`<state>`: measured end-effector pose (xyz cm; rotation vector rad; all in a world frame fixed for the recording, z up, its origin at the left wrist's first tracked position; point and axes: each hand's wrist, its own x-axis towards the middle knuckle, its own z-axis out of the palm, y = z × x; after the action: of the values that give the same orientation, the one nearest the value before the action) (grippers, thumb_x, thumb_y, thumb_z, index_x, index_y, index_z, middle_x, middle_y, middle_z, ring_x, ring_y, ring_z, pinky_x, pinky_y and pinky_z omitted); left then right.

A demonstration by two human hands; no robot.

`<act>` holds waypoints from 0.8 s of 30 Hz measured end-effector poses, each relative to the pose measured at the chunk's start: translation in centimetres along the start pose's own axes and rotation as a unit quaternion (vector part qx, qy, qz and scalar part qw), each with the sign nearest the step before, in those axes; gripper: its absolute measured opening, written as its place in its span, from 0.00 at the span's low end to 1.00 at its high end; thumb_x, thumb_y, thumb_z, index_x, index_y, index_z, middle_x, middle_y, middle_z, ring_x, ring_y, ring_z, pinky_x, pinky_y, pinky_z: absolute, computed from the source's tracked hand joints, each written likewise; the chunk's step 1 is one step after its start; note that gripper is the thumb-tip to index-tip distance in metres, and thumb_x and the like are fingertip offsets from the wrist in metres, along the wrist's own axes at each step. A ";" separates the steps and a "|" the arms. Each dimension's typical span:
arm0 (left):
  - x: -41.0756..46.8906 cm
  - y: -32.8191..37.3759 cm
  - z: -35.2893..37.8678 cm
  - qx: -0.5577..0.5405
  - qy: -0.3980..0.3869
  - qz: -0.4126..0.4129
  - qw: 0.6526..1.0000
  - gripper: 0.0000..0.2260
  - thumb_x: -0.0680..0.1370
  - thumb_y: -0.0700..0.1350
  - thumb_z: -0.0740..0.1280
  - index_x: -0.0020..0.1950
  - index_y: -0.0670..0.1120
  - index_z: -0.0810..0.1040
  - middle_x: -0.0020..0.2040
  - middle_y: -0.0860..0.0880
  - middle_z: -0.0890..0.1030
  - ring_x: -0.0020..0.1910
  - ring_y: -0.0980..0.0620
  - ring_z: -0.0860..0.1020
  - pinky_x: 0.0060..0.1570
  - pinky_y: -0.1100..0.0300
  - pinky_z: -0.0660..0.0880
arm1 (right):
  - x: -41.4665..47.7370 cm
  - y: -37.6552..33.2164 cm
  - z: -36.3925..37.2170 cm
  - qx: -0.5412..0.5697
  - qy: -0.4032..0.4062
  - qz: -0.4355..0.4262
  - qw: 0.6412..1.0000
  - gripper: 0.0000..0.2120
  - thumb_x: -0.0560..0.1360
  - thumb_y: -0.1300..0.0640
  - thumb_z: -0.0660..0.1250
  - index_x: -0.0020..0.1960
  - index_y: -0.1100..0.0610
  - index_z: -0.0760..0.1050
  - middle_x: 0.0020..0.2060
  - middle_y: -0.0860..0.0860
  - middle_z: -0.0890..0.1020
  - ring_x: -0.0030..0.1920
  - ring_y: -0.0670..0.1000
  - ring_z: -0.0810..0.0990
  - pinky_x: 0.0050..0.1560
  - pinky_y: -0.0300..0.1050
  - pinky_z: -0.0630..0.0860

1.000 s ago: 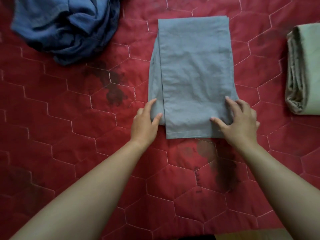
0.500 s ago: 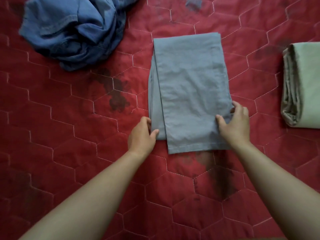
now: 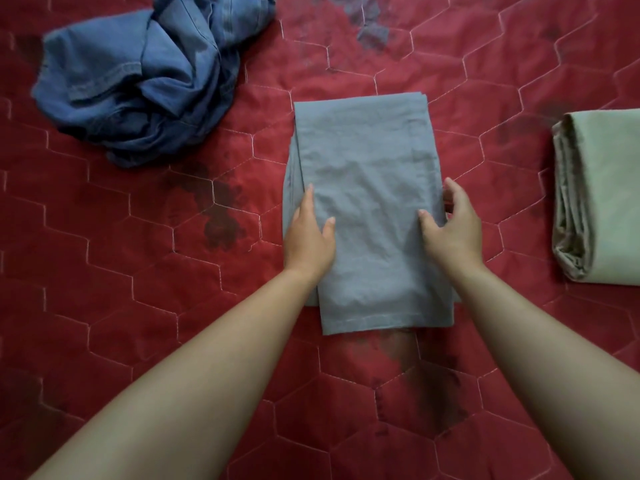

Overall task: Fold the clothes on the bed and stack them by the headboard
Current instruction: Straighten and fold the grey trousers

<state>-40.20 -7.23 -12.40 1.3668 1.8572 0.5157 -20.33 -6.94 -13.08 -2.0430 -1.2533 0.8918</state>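
Observation:
A grey cloth (image 3: pixel 363 188) lies folded into a long rectangle in the middle of the red quilted bed (image 3: pixel 138 271). My left hand (image 3: pixel 308 237) rests flat on its left edge about halfway up, fingers straight and thumb spread onto the fabric. At the right edge, my right hand (image 3: pixel 453 226) has its thumb on top of the cloth and its fingers stretched along the side. A crumpled blue garment (image 3: pixel 138 84) lies unfolded at the far left. A folded pale green cloth (image 3: pixel 602 202) sits at the right edge of view.
The quilt has hexagonal stitching and dark printed patches. Bare quilt lies between the grey cloth and the green one, and on the near side under my forearms. The headboard is not in view.
Both hands have slid from the near corners of the grey cloth up to the middle of its sides. The view has tilted, so the cloth sits lower in frame.

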 end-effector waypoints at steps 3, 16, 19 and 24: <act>0.9 0.3 0.0 0.014 0.007 -0.009 1.000 0.28 0.79 0.43 0.61 0.76 0.47 0.54 0.74 0.46 0.63 0.71 0.49 0.64 0.67 0.62 0.59 | 1.2 -0.3 0.1 0.009 0.012 0.021 1.000 0.23 0.74 0.58 0.67 0.68 0.57 0.67 0.57 0.51 0.77 0.54 0.49 0.76 0.50 0.31 0.67; 4.9 3.4 2.2 0.201 0.094 -0.008 0.975 0.30 0.81 0.48 0.57 0.77 0.46 0.44 0.68 0.39 0.65 0.64 0.40 0.68 0.59 0.51 0.68 | 6.2 -2.6 2.5 -0.137 0.013 -0.006 0.990 0.20 0.80 0.52 0.57 0.67 0.62 0.63 0.63 0.59 0.71 0.59 0.64 0.73 0.52 0.53 0.68; 5.7 3.6 2.0 0.167 0.111 -0.067 0.977 0.28 0.82 0.48 0.55 0.77 0.47 0.45 0.69 0.39 0.66 0.63 0.40 0.71 0.56 0.49 0.69 | 5.9 -2.4 2.7 -0.163 0.017 -0.027 0.986 0.20 0.80 0.52 0.55 0.69 0.61 0.62 0.65 0.58 0.71 0.57 0.65 0.74 0.50 0.55 0.70; 4.8 3.5 2.3 0.167 0.111 -0.028 0.979 0.30 0.81 0.49 0.57 0.77 0.45 0.45 0.61 0.39 0.75 0.58 0.40 0.73 0.53 0.48 0.72 | 5.3 -1.9 2.6 -0.159 0.029 -0.041 0.986 0.21 0.80 0.51 0.55 0.70 0.58 0.61 0.65 0.57 0.73 0.57 0.65 0.75 0.50 0.55 0.70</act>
<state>-36.92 -1.78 -13.03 1.5172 2.2359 0.3473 -21.61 -1.08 -14.54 -2.2223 -1.5142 0.6202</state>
